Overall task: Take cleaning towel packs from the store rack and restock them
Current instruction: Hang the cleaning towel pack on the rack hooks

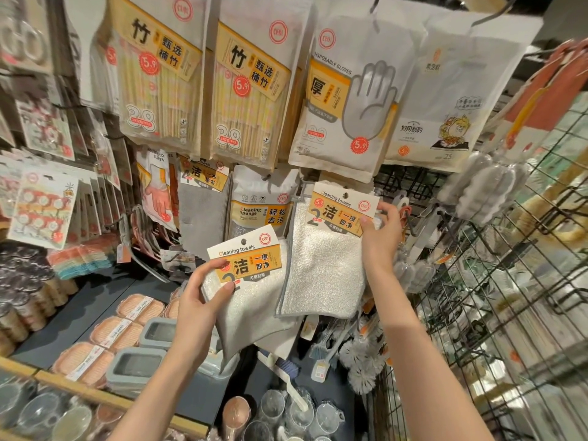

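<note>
While bamboo chopstick packs [159,78] and a disposable gloves pack [346,100] hang along the top of the store rack [410,183], the row beneath carries a cleaning sponge pack [261,205] and a grey cloth pack [203,202], both just behind the two cleaning towel packs in play. To the right, a black wire grid [509,281] holds white bottle brushes [483,192] near the right wrist, and more brushes [359,354] lean below the towels. On the dark shelf [89,307] under the rack lie orange soap trays [108,329] and grey boxes [136,367], with clear glassware [286,412] along the front edge.

The left hand [197,297] pinches the lower towel pack [248,281] at its left edge, thumb on the orange label and fingers curled behind; the pack tilts and its cloth droops over the shelf. The right hand [378,230] grips the upper towel pack [327,253] at the right end of its label card, fingers wrapped behind, up against the rack. The two packs overlap slightly at their inner edges. Open room lies mainly below the hands, above the shelf.
</note>
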Demonstrator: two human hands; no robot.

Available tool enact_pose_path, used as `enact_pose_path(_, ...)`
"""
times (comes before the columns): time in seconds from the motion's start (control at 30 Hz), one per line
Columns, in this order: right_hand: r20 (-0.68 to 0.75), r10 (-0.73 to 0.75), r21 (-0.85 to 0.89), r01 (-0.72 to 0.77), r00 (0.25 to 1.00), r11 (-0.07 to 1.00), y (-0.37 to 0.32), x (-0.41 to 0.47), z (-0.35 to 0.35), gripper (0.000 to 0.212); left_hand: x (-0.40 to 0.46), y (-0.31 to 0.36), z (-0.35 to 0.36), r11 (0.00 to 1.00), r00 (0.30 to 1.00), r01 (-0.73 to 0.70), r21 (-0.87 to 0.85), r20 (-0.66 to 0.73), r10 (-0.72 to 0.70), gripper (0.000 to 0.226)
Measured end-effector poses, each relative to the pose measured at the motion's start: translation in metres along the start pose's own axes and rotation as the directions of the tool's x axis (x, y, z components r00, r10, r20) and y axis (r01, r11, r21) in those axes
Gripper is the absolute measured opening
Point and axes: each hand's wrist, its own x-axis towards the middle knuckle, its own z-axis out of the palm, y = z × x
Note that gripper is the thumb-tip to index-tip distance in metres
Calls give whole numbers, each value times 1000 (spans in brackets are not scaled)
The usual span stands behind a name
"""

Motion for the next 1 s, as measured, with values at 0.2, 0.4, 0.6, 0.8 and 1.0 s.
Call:
enact_pose_path(0.2, 12, 0, 2, 0, 1000, 1000, 9, 0, -3, 31, -4, 4, 1, 998, 999, -46, 50, 15, 45, 35)
enact_pose_path(0.4, 8, -11, -26, 11, 1000, 1000, 4, -2, 0, 34, -4, 3, 1, 999, 1000, -30, 40, 6, 30, 35)
enact_pose_path(0.6, 112, -49, -299, 80, 993, 951, 6, 16, 8, 22, -4, 4, 1, 999, 1000, -18, 32, -6, 18, 35)
enact_pose_path(0.8, 265, 53, -259, 18, 963, 966, 5, 33, 12, 28, -3, 4, -1, 999, 1000, -18, 40, -2, 18, 37)
enact_pose_path(1.0, 334, 117, -247, -32, 935, 968, -2, 18, 2, 44, 0, 0, 2, 1000, 1000, -5, 29, 15, 5, 38)
